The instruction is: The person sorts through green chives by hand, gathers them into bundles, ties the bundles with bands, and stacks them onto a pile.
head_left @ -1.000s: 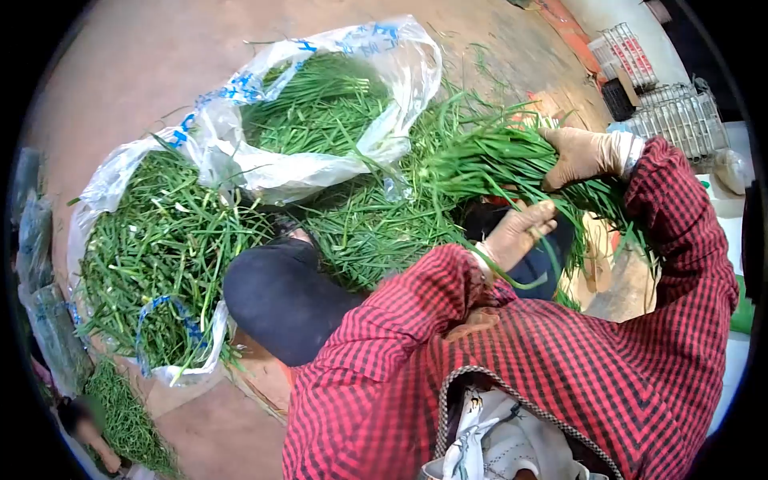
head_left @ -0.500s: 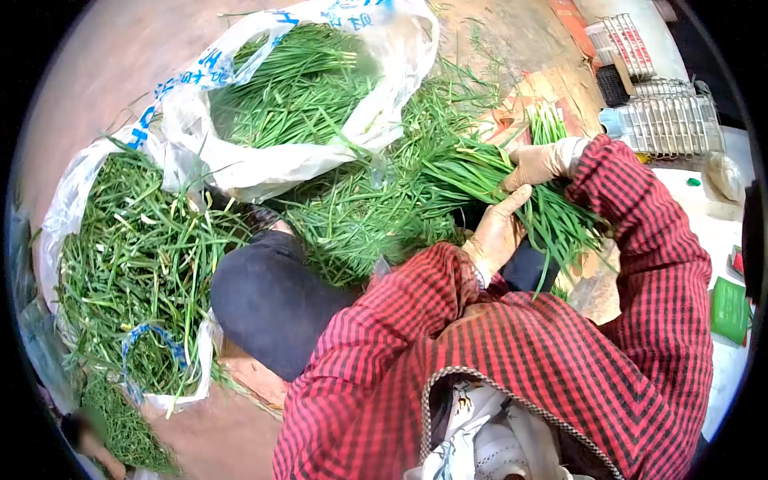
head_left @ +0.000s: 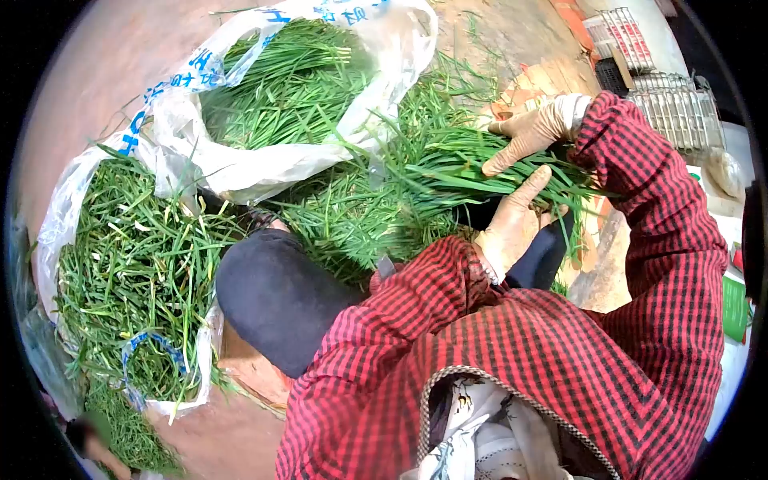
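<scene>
A bunch of long green leaves lies across both hands over my dark-trousered leg. My right hand, in a pale glove, rests on top of the bunch with its fingers spread. Below the bunch, my left hand, also gloved, supports it from the near side; its index finger points up along the leaves, and its other fingers are partly hidden by the greens. Loose greens are heaped just left of the bunch.
An open white plastic bag holds green bundles; another bag at left is full of loose greens. More greens lie at lower left. Wire racks stand at upper right. Part of another person's arm shows at bottom left.
My right hand has gone from gripping the bunch to lying spread over it. The bunch now lies more level, and its pale stem ends no longer show beyond my right hand.
</scene>
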`<move>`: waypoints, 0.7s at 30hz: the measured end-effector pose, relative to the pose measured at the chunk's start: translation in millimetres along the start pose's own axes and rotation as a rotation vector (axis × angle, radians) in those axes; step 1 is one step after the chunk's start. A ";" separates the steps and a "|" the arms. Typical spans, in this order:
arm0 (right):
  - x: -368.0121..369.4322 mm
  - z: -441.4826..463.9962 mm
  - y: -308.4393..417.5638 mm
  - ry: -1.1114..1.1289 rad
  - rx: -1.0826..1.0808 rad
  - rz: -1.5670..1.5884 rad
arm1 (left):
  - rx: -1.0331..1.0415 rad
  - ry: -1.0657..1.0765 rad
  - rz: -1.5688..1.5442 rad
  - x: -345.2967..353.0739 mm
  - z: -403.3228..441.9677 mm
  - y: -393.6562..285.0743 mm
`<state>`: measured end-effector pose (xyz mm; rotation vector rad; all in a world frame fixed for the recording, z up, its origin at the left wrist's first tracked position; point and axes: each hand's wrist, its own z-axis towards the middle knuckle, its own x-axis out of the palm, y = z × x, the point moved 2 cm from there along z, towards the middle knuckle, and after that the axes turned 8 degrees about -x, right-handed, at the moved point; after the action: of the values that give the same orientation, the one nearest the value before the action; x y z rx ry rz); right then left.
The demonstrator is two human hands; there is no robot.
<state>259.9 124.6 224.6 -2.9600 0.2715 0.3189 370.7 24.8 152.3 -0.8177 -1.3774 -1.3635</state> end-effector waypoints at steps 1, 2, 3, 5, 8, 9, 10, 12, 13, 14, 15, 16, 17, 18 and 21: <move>4.0 -0.8 -6.4 0.028 -0.051 0.101 | -0.025 -0.028 0.063 3.0 1.2 2.3; 6.9 -4.1 -7.1 0.055 -0.105 0.201 | -0.048 -0.055 0.127 4.1 2.5 4.9; 12.0 -8.2 -7.7 0.040 -0.108 0.214 | -0.062 -0.073 0.179 2.3 5.5 9.3; 15.4 -17.4 -1.4 0.052 -0.049 0.099 | -0.095 -0.103 0.253 3.8 7.4 12.8; 23.3 -24.1 3.5 0.011 -0.053 0.059 | -0.152 -0.238 0.290 7.7 2.4 18.7; 25.5 -26.2 4.9 -0.011 -0.075 0.060 | -0.147 -0.251 0.380 6.3 2.9 18.8; 29.1 -25.7 7.6 0.007 -0.019 0.090 | -0.142 -0.262 0.471 5.9 2.7 20.1; 41.3 -9.0 1.7 0.002 -0.057 0.101 | -0.118 -0.313 0.503 5.2 2.6 26.1; 53.3 8.2 -7.6 -0.136 -0.108 -0.054 | -0.109 -0.244 0.597 8.9 -0.6 26.7; 52.0 6.6 -15.6 -0.140 -0.113 -0.059 | -0.099 -0.177 0.689 12.2 -4.0 26.6; 45.4 7.3 -25.3 -0.183 -0.191 0.088 | -0.153 -0.129 0.780 19.2 -11.0 20.3; 38.6 7.4 -35.7 -0.223 -0.266 0.237 | -0.167 -0.134 0.683 22.8 -18.9 16.9; 27.7 5.5 -47.4 -0.570 -0.222 0.109 | -0.239 -0.060 0.776 17.1 -22.8 5.6; 25.7 -1.0 -49.1 -0.642 -0.154 0.112 | -0.311 0.014 0.872 9.5 -26.1 -13.3; 49.8 -24.3 -21.4 -0.509 -0.386 -0.061 | -0.188 -0.152 0.907 -11.6 -53.3 -90.8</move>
<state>316.6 133.1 239.7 -3.0913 0.0573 1.2102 298.2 -37.7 107.0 -1.4640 -0.7941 -0.7182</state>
